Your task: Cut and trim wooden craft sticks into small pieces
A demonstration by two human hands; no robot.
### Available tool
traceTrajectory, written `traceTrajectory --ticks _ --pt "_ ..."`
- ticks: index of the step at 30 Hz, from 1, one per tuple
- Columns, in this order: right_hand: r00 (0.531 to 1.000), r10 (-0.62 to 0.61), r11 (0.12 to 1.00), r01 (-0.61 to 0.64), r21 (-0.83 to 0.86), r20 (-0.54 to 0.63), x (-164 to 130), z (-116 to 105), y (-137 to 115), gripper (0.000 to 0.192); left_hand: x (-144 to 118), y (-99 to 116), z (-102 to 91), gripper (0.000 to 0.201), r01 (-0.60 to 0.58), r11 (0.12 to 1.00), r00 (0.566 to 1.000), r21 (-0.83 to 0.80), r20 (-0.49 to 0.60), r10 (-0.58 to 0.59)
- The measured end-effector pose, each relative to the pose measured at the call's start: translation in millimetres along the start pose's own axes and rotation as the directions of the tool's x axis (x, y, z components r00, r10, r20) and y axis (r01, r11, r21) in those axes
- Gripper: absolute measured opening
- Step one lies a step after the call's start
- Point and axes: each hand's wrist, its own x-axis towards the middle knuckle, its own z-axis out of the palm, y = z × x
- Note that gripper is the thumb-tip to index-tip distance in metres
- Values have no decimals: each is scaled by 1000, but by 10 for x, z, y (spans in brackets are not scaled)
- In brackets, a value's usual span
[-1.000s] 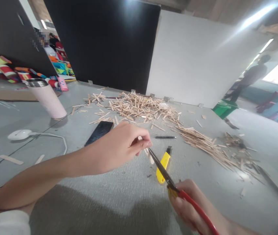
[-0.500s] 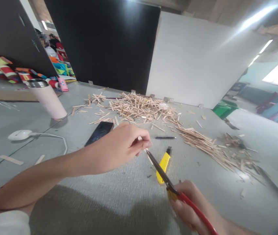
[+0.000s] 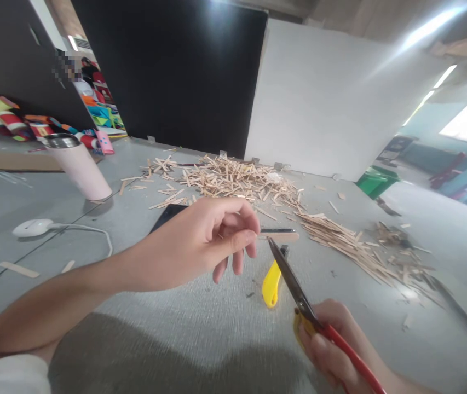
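Between the thumb and index finger of my left hand is a flat wooden craft stick, its rounded end pointing right. The other fingers curl loosely below. My right hand is closed around red-handled scissors. Their dark blades look nearly together, with the tips at the stick's lower edge; I cannot tell if they touch it. Behind the blades lies a yellow box cutter on the grey table. A dark pen lies just beyond the stick.
Loose craft sticks form a pile at the back, and long thin strips lie to the right. A phone is partly behind my left hand. A pink tumbler and a white corded device stand left. Black and white panels rise behind.
My left hand has opened its lower fingers, and the stick now shows lengthwise to the right. My right hand and the scissors have shifted slightly right, with the tips higher.
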Motion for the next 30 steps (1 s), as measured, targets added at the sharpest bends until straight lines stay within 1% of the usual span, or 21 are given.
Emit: traceTrajectory --ticks 6,9,11,13,15,16,18,20,22,25,28,30 --pt "999 -29 1000 28 -8 -14 -17 -6 -25 54 17 -28 11 10 57 991 991 -121 128 -41" --pt "999 -42 999 42 -2 18 14 -28 -47 55 23 -46 37 10 71 988 989 -138 142 -51" --pt "997 -42 999 42 -14 62 45 -53 -60 57 21 -48 60 9 60 993 995 -98 84 -52" --pt "995 -25 999 28 -26 95 71 -78 -68 60 11 -43 86 9 24 1000 999 0 -35 -24" --pt "995 -9 1000 12 -28 99 83 -96 -71 62 -2 -37 113 8 -22 993 989 117 -141 38" --pt "996 -8 1000 11 -28 90 82 -102 -69 62 -8 -35 124 9 -41 986 983 162 -170 69" --pt "998 -20 999 21 -27 62 67 -109 -60 58 -19 -33 132 11 -62 980 978 190 -184 97" --pt "999 -30 999 31 -37 33 42 -113 -40 55 -23 -33 115 11 -48 991 985 123 -159 68" --pt "1000 -31 998 30 -62 -2 20 -118 -9 52 -21 -34 78 13 2 1000 996 4 -85 -2" --pt "998 -45 990 38 -133 -54 5 -127 38 49 -10 -31 24 17 87 984 996 -158 34 -82" --pt "985 -126 966 95 -240 -117 15 -126 46 46 4 -32 9 18 132 955 987 -265 120 -103" --pt "977 -169 955 130 -265 -130 25 -112 16 46 11 -45 17 19 113 948 989 -298 125 -78"
